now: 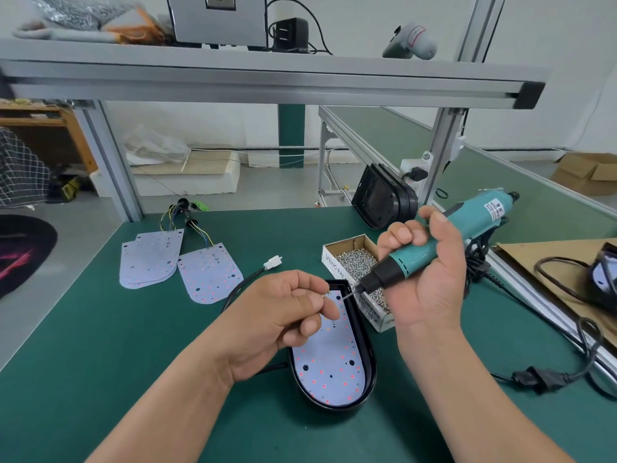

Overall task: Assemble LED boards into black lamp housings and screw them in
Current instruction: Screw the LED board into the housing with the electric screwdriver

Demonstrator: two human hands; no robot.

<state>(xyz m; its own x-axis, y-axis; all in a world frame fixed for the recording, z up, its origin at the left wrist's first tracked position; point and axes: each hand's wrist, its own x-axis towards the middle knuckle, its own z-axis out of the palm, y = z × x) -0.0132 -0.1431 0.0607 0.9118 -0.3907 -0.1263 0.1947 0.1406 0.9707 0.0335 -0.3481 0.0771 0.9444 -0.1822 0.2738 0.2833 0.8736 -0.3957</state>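
Note:
A black lamp housing [370, 379] lies on the green mat with a white LED board [329, 369] seated inside it. My left hand [283, 315] hovers over the housing's far end and pinches a small screw [326, 294] between thumb and forefinger. My right hand [424, 272] grips a teal electric screwdriver [434, 243], tilted so its bit points down-left at the screw. The bit tip almost touches the screw.
An open cardboard box of screws [354, 259] sits right behind the housing. Spare LED boards [150, 259] [208, 272] with wires lie at the back left. More black housings [384, 198] lean at the back. A power cord [541, 375] runs along the right.

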